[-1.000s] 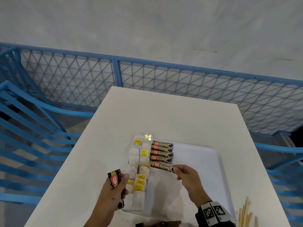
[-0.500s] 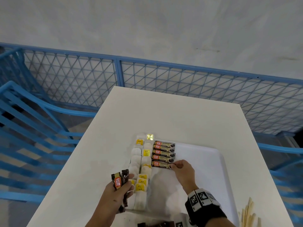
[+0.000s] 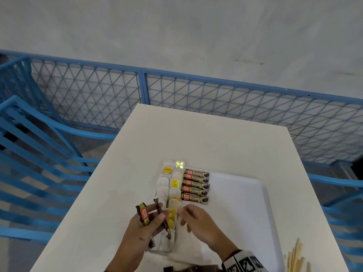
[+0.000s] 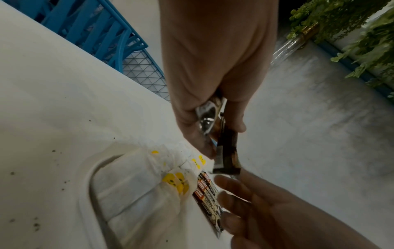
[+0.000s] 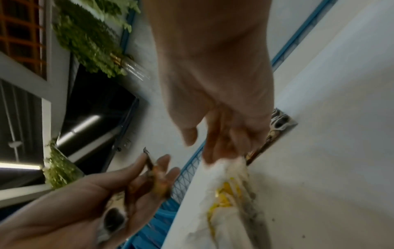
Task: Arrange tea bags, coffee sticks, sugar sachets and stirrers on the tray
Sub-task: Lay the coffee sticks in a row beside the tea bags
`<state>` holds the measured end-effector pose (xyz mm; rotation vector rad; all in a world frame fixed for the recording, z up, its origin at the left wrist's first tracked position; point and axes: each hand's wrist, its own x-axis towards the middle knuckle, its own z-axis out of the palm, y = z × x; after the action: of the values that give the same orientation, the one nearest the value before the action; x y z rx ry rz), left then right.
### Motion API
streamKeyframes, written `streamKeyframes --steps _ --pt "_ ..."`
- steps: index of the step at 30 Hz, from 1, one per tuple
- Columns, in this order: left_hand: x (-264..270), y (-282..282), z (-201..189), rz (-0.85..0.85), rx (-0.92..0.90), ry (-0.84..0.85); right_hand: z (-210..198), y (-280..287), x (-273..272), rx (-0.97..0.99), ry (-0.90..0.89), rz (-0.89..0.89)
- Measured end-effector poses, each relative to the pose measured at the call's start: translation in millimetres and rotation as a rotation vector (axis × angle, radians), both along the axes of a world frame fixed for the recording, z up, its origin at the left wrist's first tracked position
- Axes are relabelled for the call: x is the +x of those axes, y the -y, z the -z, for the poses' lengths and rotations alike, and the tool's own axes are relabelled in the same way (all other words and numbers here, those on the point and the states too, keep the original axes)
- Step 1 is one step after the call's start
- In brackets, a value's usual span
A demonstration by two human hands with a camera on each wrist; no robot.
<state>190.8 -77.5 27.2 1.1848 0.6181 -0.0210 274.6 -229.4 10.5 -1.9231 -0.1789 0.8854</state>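
Observation:
A white tray (image 3: 245,193) lies on the white table (image 3: 196,134). Down its left side run two columns of white tea bags (image 3: 169,185) with yellow tags. Beside them lies a stack of several brown coffee sticks (image 3: 196,185). My left hand (image 3: 145,224) grips a few more coffee sticks (image 3: 144,213) fanned between its fingers, over the tray's near left corner; they also show in the left wrist view (image 4: 226,151). My right hand (image 3: 194,218) hovers blurred just right of it, fingers loosely spread and empty, reaching toward the held sticks. Wooden stirrers (image 3: 294,258) lie at the bottom right.
Blue mesh railing (image 3: 196,99) runs behind the table and blue slatted chairs (image 3: 39,154) stand at its left and right. More dark sachets (image 3: 188,268) lie at the near table edge. Green plants (image 4: 351,33) show in the wrist views.
My right hand has left the lowest coffee stick lying in the stack and drawn back left toward my left hand. The left hand has risen slightly, still holding its sticks.

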Motion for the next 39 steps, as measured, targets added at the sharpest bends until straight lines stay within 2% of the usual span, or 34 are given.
streamKeyframes --steps 2,5,9,16,19,22,25,27,30,34,36,39 --pt "-0.4 1.0 -1.1 0.019 -0.010 0.034 -7.4 -1.8 -7.8 0.084 -0.178 -0.135" --pt "-1.8 1.4 -1.4 0.035 -0.041 0.064 -10.0 -0.6 -13.7 0.221 -0.322 -0.146" --pt "-4.0 -0.7 -1.7 0.048 -0.060 0.040 -6.6 4.4 -11.9 0.344 -0.312 -0.023" --pt "-6.8 -1.7 -7.9 0.052 -0.012 -0.068 -0.4 19.5 -0.2 0.341 -0.197 0.193" --pt "-9.1 -2.7 -8.5 0.051 0.072 -0.101 5.8 28.6 7.0 0.346 -0.188 0.256" --pt "-9.9 -3.7 -5.4 0.062 0.147 -0.126 7.2 35.2 14.8 0.428 -0.233 0.348" --pt "-9.5 -3.7 -2.3 0.076 0.178 -0.137 4.2 38.2 21.7 0.599 -0.368 0.479" --pt "-9.4 -4.0 -1.0 0.086 0.183 -0.135 -0.3 38.5 24.5 0.645 -0.399 0.501" --pt "-9.9 -4.4 -0.6 0.066 0.174 -0.156 -1.2 36.8 26.5 0.546 -0.341 0.421" --pt "-8.1 -8.3 0.7 -0.041 0.088 -0.242 9.9 33.3 31.1 0.268 -0.173 0.180" --pt "-8.9 -11.5 2.1 -0.083 0.068 -0.279 20.6 31.0 34.4 0.177 -0.112 0.115" --pt "-16.3 -15.9 -0.1 -0.081 0.080 -0.305 31.2 27.5 40.7 -0.035 0.153 0.022"
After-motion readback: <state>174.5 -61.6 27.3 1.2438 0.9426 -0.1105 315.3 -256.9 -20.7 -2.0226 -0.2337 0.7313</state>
